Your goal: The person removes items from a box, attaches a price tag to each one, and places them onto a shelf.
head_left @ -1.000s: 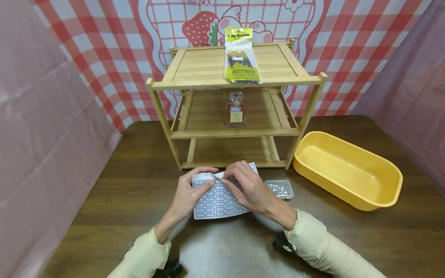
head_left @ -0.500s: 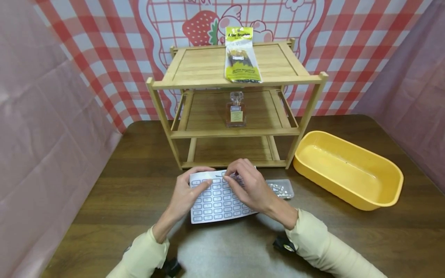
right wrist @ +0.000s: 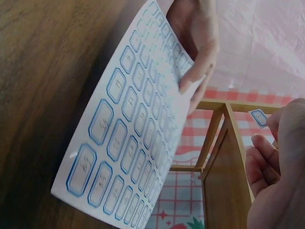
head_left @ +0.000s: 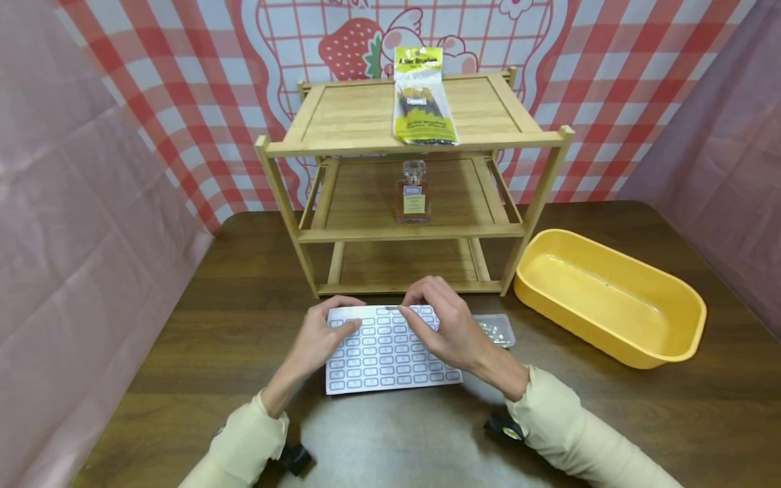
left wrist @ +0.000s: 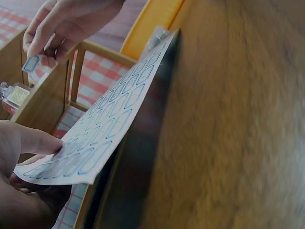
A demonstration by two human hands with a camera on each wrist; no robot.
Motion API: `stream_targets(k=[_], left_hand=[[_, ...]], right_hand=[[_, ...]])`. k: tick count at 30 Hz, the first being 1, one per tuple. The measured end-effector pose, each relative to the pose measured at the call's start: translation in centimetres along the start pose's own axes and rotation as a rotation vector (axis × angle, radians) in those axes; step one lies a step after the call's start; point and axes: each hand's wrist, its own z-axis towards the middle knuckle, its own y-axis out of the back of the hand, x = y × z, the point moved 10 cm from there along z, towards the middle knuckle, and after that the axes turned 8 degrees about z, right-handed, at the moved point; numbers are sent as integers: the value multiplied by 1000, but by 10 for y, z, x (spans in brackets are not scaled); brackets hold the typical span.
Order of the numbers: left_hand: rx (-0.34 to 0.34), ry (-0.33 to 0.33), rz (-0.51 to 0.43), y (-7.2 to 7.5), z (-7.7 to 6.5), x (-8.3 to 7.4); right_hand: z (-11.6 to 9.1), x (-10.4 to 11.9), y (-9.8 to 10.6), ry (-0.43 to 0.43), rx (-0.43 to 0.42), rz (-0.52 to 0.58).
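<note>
A white sheet of blue-framed numbered stickers [head_left: 384,352] is tilted up over the table in front of the rack. My left hand [head_left: 322,339] grips its upper left corner, thumb on the printed face and fingers behind. Between thumb and fingertip my right hand [head_left: 448,329] pinches one small sticker [left wrist: 31,64], which stands apart from the sheet in both wrist views. In the right wrist view the same sticker [right wrist: 259,118] shows its blue frame.
A wooden rack [head_left: 390,234] stands behind the hands, with a perfume bottle [head_left: 413,193] on its middle shelf and a brush packet [head_left: 424,98] on top. To the right are a clear box of small metal pieces [head_left: 497,330] and a yellow basin [head_left: 610,298].
A sticker has come off the sheet into my right hand's pinch. The sheet has moved slightly left and lies flatter to view with my left hand; my right hand has moved slightly right.
</note>
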Motion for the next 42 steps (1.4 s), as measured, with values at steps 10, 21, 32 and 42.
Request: stream_targets(k=[10, 21, 32, 42], left_hand=[[28, -6, 129, -2, 6, 13], [18, -21, 233, -4, 9, 17], [31, -53, 323, -10, 12, 22], [29, -96, 373, -11, 10, 21]], right_hand=[[-4, -4, 4, -16, -9, -14], [-8, -5, 11, 5, -21, -30], [-8, -6, 14, 8, -22, -33], [-9, -5, 16, 27, -27, -41]])
